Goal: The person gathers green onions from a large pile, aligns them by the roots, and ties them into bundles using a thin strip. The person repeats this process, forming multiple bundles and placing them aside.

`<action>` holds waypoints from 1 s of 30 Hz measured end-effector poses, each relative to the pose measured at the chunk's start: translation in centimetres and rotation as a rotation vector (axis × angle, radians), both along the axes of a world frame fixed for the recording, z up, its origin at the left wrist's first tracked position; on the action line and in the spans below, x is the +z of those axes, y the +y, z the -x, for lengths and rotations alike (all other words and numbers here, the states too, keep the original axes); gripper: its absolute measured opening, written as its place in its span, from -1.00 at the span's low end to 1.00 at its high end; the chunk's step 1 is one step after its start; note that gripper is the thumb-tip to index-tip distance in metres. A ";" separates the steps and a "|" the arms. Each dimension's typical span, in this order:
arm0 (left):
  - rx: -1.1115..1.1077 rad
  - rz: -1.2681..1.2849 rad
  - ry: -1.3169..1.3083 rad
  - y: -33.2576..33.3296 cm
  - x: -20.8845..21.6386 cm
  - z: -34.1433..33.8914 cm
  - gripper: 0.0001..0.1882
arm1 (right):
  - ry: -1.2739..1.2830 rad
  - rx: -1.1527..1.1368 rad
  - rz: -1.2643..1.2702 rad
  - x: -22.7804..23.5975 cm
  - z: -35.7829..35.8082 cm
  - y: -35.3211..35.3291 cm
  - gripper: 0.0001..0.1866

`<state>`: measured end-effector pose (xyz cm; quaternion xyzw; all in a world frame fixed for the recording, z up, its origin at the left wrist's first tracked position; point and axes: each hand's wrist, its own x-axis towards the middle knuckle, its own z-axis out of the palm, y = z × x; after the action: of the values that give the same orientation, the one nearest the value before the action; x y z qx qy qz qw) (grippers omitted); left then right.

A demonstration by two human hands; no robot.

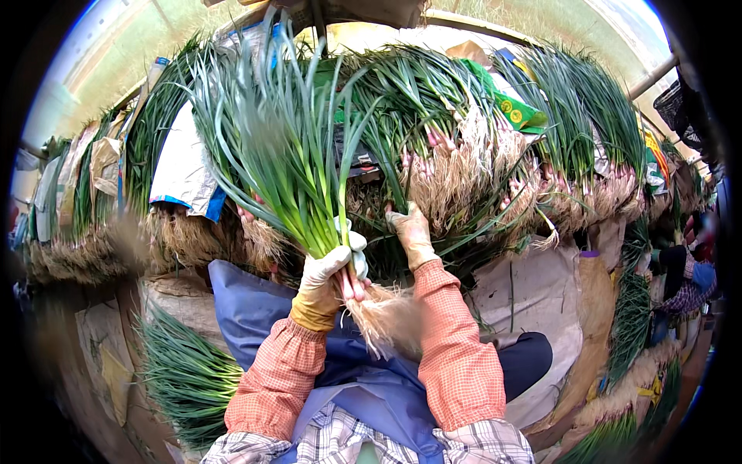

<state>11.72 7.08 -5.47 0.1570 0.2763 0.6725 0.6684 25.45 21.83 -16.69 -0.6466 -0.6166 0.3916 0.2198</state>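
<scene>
A spring onion bunch (311, 216) is clamped in the left grip (326, 272), seemingly mid-gathering, while careful stalk separation at the heap (460, 182) seems needed from the right grip (411, 230), whose closure cannot be told

Left hand (328, 271): in a white glove (315, 272), ochre at the wrist (313, 308); fingers curled round in a closed grip.
Left forearm (277, 379): orange checked sleeve, rising from the lower edge and slanting up to the right.
Right hand (412, 232): gloved, pale and yellowish; set higher than the left and apart from it; fingers pointing up and leftward, their hold unclear.
Right forearm (460, 348): matching sleeve, rising from the lower edge and slanting up to the left.
Upper sleeves (485, 442): plaid, at the lower edge.
</scene>
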 end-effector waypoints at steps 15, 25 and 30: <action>-0.077 0.290 0.173 1.0 -7.5 0.1 -0.71 | 0.858 0.142 0.395 4.6 -4.0 -6.5 -0.75; -0.048 0.090 0.086 -1.3 -4.3 1.3 -0.46 | 1.079 0.337 0.399 8.8 -5.4 -3.2 -0.67; -0.047 -0.008 0.016 -0.7 -4.2 1.8 -0.49 | 1.043 0.260 0.378 10.4 -7.7 -3.0 -0.56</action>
<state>9.94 6.43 -9.71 0.1716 0.2749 0.6565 0.6812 33.10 18.84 -6.32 -0.3147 -0.4203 0.7863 0.3256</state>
